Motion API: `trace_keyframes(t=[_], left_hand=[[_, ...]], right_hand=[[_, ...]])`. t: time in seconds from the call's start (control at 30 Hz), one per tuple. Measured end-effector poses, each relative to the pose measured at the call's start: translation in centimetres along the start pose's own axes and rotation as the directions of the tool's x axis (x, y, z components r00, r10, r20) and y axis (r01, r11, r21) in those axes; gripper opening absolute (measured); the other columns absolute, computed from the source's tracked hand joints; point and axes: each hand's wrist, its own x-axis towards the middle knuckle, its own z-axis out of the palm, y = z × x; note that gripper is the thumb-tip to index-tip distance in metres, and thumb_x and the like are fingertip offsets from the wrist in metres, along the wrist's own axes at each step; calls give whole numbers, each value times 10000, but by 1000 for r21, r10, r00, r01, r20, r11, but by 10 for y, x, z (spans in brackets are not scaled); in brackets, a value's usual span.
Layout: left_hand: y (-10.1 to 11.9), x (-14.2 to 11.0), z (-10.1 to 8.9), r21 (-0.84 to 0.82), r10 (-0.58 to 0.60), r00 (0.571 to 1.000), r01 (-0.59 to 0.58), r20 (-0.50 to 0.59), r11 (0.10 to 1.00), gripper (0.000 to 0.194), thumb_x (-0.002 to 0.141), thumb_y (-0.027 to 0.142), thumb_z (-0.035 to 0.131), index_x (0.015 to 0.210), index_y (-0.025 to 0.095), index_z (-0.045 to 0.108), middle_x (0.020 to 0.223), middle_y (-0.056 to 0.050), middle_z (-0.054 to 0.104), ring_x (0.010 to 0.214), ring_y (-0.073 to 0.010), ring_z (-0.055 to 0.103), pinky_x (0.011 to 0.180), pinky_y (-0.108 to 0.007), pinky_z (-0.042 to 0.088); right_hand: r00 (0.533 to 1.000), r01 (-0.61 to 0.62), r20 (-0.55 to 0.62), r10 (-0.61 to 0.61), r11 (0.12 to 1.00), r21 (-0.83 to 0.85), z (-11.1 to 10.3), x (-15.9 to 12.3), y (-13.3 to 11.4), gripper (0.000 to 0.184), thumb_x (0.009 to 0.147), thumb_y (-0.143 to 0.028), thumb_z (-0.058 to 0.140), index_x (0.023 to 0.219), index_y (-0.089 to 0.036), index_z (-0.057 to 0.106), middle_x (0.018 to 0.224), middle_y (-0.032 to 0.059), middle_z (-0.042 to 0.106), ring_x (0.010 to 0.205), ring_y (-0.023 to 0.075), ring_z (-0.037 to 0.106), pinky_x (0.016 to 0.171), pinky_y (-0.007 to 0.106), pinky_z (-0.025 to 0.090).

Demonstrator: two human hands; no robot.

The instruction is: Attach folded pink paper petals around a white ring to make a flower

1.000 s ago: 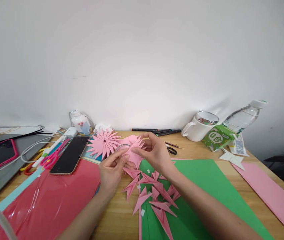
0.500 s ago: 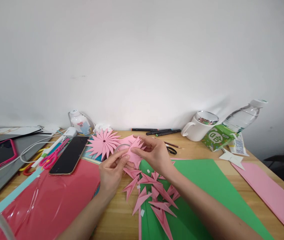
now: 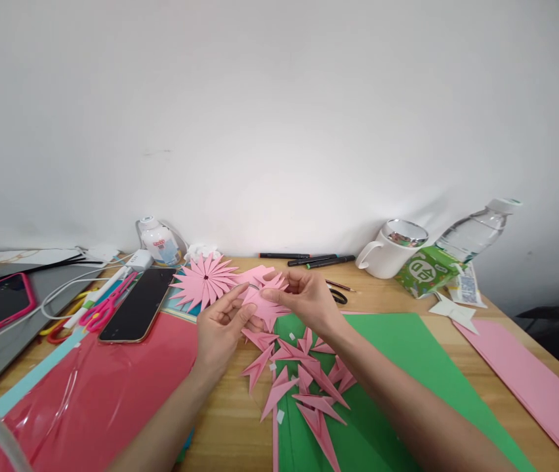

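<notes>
Both my hands meet over the middle of the table around a pink folded-paper piece (image 3: 268, 303) with several sharp points. My left hand (image 3: 223, 324) pinches its left side between thumb and fingers. From the right, my right hand (image 3: 311, 298) grips the upper edge, thumb in front. A thin grey ring edge (image 3: 254, 286), partly hidden, shows by my left fingertips. Just left lies a finished-looking round pink paper star (image 3: 205, 277) with a small centre hole. Below my hands, loose folded pink paper pieces (image 3: 311, 367) are scattered over a green sheet (image 3: 397, 367).
At left are a black phone (image 3: 138, 305), pink scissors (image 3: 107, 303), a red plastic-covered pack (image 3: 112, 387) and a white bottle (image 3: 160, 241). Markers (image 3: 309, 259) lie near the wall. A white mug (image 3: 392, 249), a leaning water bottle (image 3: 476, 229) and pink paper strips (image 3: 520, 387) stand or lie right.
My hands have barely moved and keep hold of the pink paper piece. The grey ring by my left fingers is now mostly covered.
</notes>
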Motion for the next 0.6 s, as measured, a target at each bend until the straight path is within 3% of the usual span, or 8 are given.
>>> trace_keyframes(t=[0.1,0.17,0.27,0.37,0.43,0.5,0.6], left_hand=[[0,3,-1,-55,-40,998,38,-48,998,405,610,305,785,933,97,657,546,-1,663,460,-153,637,478,-254,546],[-1,6,-2,-82,-40,996,33,-80,996,374,607,307,787,885,106,638,559,-10,674,484,-164,649,495,-261,548],[-1,8,-3,-84,12,991,-24,-132,996,333,621,321,777,838,130,612,594,-10,685,519,-168,665,522,-261,548],[0,7,-4,26,126,979,-124,-163,992,275,643,301,759,826,148,622,688,-27,703,622,-172,684,579,-259,553],[-2,4,-4,158,272,952,-250,-137,955,190,674,251,730,822,163,649,853,-55,711,781,-179,685,657,-255,553],[-6,2,-6,297,436,898,-401,-61,867,94,718,207,679,809,186,665,982,-69,687,925,-190,656,710,-257,549],[-14,0,-8,476,554,827,-527,95,704,137,744,150,640,854,219,685,1040,-66,670,974,-193,632,824,-309,530]], right_hand=[[1000,-14,21,15,1000,-28,-5,5,-2,468,652,-456,734,975,-125,664,630,-19,612,559,97,525,542,232,425],[1000,-6,14,7,998,-58,-8,8,-4,472,716,-485,673,1040,-142,647,796,32,687,694,129,603,646,266,485],[999,-49,12,50,995,-83,-13,7,-3,517,705,-458,708,1119,-166,605,1024,100,694,882,182,646,799,350,514],[984,-164,79,161,986,32,-14,2,0,640,660,-423,767,1194,-158,534,987,114,701,856,208,677,839,421,520],[965,-238,149,215,958,160,-9,-4,3,709,615,-386,809,1211,-151,505,953,99,706,846,216,687,861,434,516],[959,-265,173,224,926,270,-3,-9,6,732,553,-333,848,1181,-158,515,957,83,705,882,223,680,867,420,517],[968,-242,148,200,896,372,3,-13,11,600,529,-325,851,1038,-166,576,980,74,697,873,222,672,810,389,543]])
